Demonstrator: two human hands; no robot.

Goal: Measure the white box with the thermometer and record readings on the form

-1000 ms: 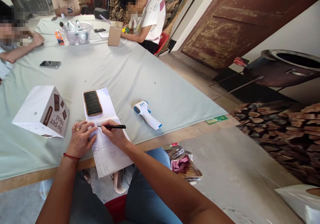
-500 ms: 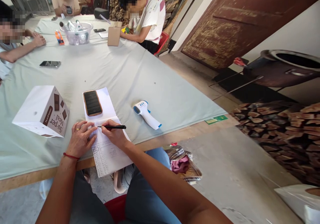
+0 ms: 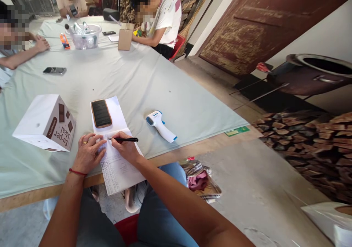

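Observation:
My right hand (image 3: pixel 125 148) is closed around a black pen (image 3: pixel 126 140), its tip touching a notebook page. The open notebook (image 3: pixel 123 175) hangs partly over the table's near edge; handwriting covers part of its lower page. My left hand (image 3: pixel 89 151) lies open on the notebook's left side, fingers stretched toward the pen tip. A smartphone (image 3: pixel 101 113) in an orange-brown case rests on the upper page. To the right lies a white and blue infrared thermometer (image 3: pixel 161 125). A white box (image 3: pixel 48 124) printed "Su-per Meal" stands left of my left hand.
A pale cloth covers the table (image 3: pixel 132 82). Farther off are another phone (image 3: pixel 54 71), a plastic basket (image 3: pixel 86 41) with bottles and a cardboard box (image 3: pixel 125 37). Several people sit around the table. Stacked firewood (image 3: pixel 299 144) and a large dark pot (image 3: pixel 305 78) are at right.
My hands, the pen and the notebook look almost unchanged. The view has shifted very slightly. At the far end, a person's hand-held device has tilted.

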